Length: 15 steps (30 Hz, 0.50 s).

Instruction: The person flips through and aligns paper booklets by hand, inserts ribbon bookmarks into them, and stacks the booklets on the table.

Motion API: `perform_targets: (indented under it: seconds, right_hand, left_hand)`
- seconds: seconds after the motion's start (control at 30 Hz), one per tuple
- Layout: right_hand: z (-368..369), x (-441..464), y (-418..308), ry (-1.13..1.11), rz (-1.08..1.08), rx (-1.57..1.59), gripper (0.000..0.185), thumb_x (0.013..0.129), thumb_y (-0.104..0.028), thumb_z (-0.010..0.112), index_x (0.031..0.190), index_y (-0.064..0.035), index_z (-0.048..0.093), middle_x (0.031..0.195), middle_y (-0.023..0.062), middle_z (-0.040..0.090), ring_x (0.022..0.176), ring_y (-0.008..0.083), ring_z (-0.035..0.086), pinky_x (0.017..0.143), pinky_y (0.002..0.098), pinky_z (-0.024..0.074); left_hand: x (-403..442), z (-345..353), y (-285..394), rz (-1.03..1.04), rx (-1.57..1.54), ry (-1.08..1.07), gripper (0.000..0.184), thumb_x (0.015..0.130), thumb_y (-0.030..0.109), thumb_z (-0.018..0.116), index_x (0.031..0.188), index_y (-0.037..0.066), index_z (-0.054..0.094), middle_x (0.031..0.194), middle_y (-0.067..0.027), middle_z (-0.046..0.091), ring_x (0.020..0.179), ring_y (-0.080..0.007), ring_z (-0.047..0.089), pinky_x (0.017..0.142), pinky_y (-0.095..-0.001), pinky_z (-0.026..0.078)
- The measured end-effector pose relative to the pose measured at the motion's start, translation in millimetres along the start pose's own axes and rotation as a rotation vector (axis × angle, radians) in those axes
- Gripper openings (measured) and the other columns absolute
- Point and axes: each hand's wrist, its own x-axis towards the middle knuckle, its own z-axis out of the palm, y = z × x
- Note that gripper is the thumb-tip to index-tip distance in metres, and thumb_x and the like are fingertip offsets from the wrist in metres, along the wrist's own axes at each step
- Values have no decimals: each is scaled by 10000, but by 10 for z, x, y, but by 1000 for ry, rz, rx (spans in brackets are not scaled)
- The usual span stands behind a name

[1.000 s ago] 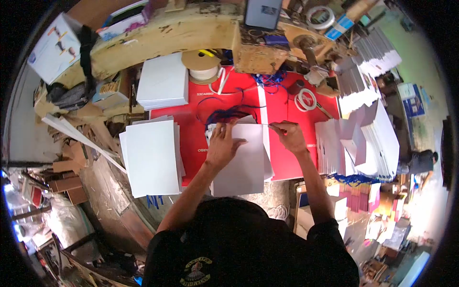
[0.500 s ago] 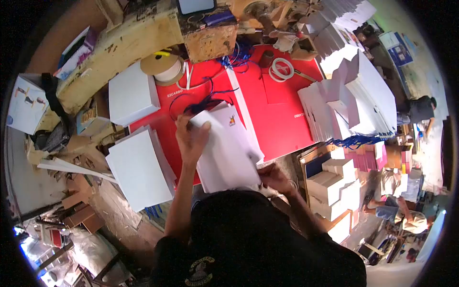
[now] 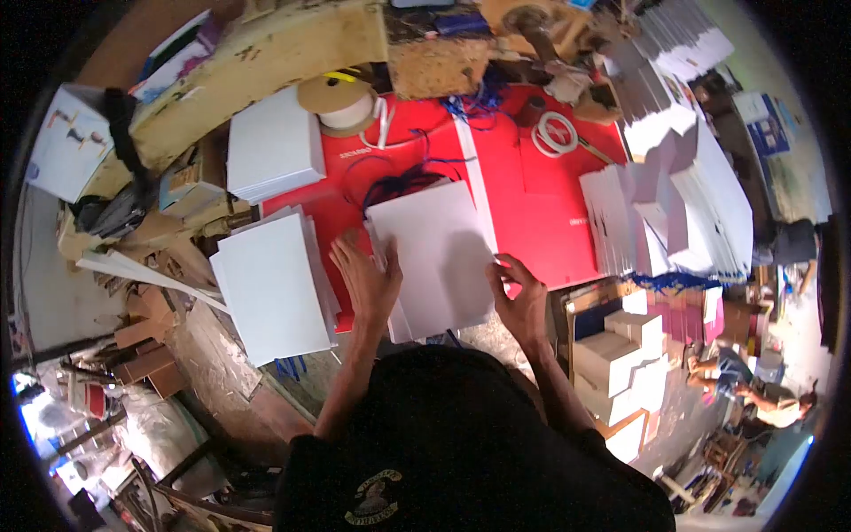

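Near the frame's centre, the white sheets (image 3: 430, 257) lay between the spread left hand (image 3: 368, 282) and, well apart from it, the curled right hand (image 3: 523, 310), any grip there unclear, where an uneven push could have skewed them into the blue cords (image 3: 397, 184) above.

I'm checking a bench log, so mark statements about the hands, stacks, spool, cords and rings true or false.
1. The middle white stack lies mostly between the left hand and the right hand. True.
2. Dark blue cords lie just beyond the middle white stack. True.
3. The right hand is gripping the dark blue cords. False: it is at the stack's right edge.
4. The white rings rest on the left white stack. False: they lie on the red surface.
5. The spool is beside the far left white stack. True.
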Motion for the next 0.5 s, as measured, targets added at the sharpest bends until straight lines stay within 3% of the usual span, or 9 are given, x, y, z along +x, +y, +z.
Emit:
perform_targets:
  seconds: [0.07,0.1,0.17,0.2,0.27,0.33,0.4,0.43,0.5]
  right_hand:
    - [47,-69,-6,-13,26,17,264,863,-98,716,1102,-23,631,819,129,729,722,210,715,686,311,556]
    - [53,-74,-83,-90,63,48,275,857,-84,716,1114,-25,636,805,114,728,708,181,713,684,290,556]
    - [209,-143,-100,-274,47,205,329,842,-65,723,1158,-44,636,812,105,729,719,151,706,679,279,554]
    - [297,-146,-178,-367,20,226,352,834,-63,731,1172,-52,636,824,108,731,725,147,705,683,287,557]
    - [463,76,-310,-471,32,274,322,835,-65,719,1149,-56,649,850,124,729,753,178,711,715,307,556]
    - [664,487,-397,-403,-273,22,269,838,-76,699,1103,-43,667,892,135,724,827,236,714,763,327,549]
    - [856,993,-523,-339,-415,26,216,856,-93,670,1069,-60,686,983,146,707,867,289,694,767,352,543]
    - [974,1218,-563,-407,-433,6,211,861,-108,665,1068,-79,693,1024,147,695,907,297,679,796,379,539]
    - [1220,1542,-543,-470,-463,-8,207,866,-122,660,1068,-98,700,1065,148,683,947,305,664,825,406,535]
  left_hand:
    - [-68,-229,-82,-226,-165,-444,508,873,179,682,1241,-76,441,966,-243,584,1006,-426,554,892,-514,437]
    - [-99,-335,-77,-244,-162,-424,508,873,179,682,1241,-76,441,966,-243,584,1006,-426,554,892,-514,437]
    - [-95,-551,-30,-410,-251,-460,381,906,138,643,1181,-84,501,843,-233,642,810,-392,638,711,-442,515]
    - [-57,-676,-80,-419,-248,-444,381,906,138,643,1181,-84,501,843,-233,642,810,-392,638,711,-442,515]
    - [99,-973,-339,-350,-215,-219,260,925,90,612,1123,-69,559,835,-225,677,710,-313,667,604,-388,510]
    - [250,-1327,-684,-273,-72,-59,181,943,72,579,1096,-22,602,844,-214,682,708,-237,658,597,-372,493]
    - [418,-1697,-1054,-327,-100,-30,182,948,88,581,1088,-26,606,858,-223,677,717,-232,651,613,-373,487]
    - [449,-1765,-1232,-325,-99,-24,182,948,88,581,1088,-26,606,858,-223,677,717,-232,651,613,-373,487]
    - [443,-1745,-1635,-371,32,-85,186,954,118,584,1054,-35,618,851,-232,668,748,-312,656,650,-423,489]
